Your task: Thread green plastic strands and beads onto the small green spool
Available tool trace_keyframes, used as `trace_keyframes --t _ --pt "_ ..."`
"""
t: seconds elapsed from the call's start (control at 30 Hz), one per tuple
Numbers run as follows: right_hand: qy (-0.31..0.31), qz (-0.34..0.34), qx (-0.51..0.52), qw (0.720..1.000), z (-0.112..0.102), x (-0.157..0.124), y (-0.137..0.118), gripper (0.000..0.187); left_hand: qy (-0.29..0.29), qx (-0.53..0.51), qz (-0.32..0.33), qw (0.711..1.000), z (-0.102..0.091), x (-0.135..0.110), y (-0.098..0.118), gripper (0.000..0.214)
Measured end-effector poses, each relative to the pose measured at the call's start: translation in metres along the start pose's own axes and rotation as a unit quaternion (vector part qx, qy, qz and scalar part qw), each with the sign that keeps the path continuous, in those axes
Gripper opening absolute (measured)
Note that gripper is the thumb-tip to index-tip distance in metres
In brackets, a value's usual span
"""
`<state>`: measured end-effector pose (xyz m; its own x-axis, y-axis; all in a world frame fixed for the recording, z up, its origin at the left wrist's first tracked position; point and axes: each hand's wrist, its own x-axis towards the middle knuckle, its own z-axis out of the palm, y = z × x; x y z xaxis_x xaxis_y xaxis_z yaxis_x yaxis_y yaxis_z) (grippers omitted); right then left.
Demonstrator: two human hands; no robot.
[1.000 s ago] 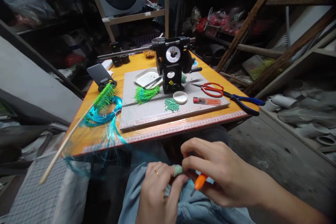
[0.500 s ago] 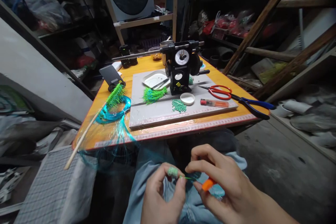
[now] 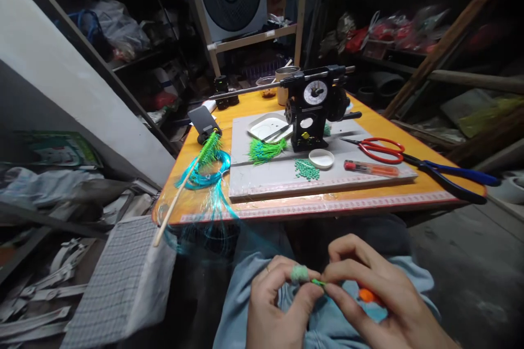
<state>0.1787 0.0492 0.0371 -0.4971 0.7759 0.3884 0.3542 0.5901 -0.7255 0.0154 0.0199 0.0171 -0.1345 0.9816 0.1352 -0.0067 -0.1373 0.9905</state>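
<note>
While pinched low over the blue denim lap (image 3: 245, 278), well short of the orange-topped desk (image 3: 413, 190), looks about midway rather than finished. Already lying done, by all appearance: a bundle of green and blue fringed pieces (image 3: 266, 150) on the grey flat board (image 3: 278, 181), at ten o'clock from the pile of small green beads (image 3: 307, 169). Left to go, judging by that pile and the white round cap (image 3: 321, 158) at two o'clock from it: plenty of beads not yet used. Left hand (image 3: 278, 308) clenched, thumb and forefinger grasping a pale green fuzzy tuft (image 3: 300, 272) at the very tips. Right hand (image 3: 380, 311) closed too, fingers nipping a thin bright-green strand (image 3: 317, 282) running out of the tuft toward three o'clock; strand touching both sets of fingers, hands almost meeting. Strand and tuft possibly one piece, hard to tell. Tucked under the right palm, farther out the same way: a small orange-handled tool (image 3: 367, 295), working end hidden. Up at twelve o'clock from the hands, on the board, a black winding machine with a white dial (image 3: 313, 114); red-handled scissors (image 3: 379, 148) and blue-handled pliers (image 3: 454, 179) out at two o'clock, lying apart from both hands.
</note>
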Motion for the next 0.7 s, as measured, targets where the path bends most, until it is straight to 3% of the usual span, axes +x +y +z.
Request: trace_keyframes --t 0.13,0.27,0.33,0.4,0.53,0.7 --pt "0.038 0.038 0.01 0.998 0.008 0.001 -0.002 0.008 0.026 -0.016 0.012 0.999 0.001 -0.001 -0.002 0.019" --pt "0.043 0.042 0.011 0.998 0.013 0.004 0.0 0.009 0.07 -0.001 -0.038 0.997 -0.003 -0.007 -0.012 0.03" --pt "0.028 0.051 0.015 0.998 0.016 0.005 0.002 0.008 0.083 0.032 -0.048 0.995 -0.006 -0.007 -0.017 0.021" --pt "0.004 0.062 0.019 0.998 0.021 0.006 0.006 0.008 0.066 0.069 -0.032 0.995 -0.009 -0.005 -0.02 0.012" --pt "-0.03 0.062 0.027 0.997 0.028 0.008 0.014 0.009 0.033 0.118 -0.016 0.992 -0.013 0.001 -0.024 0.014" --pt "-0.011 0.053 0.032 0.998 0.031 0.011 0.018 0.005 0.027 0.185 0.007 0.982 -0.014 0.005 -0.028 0.016"
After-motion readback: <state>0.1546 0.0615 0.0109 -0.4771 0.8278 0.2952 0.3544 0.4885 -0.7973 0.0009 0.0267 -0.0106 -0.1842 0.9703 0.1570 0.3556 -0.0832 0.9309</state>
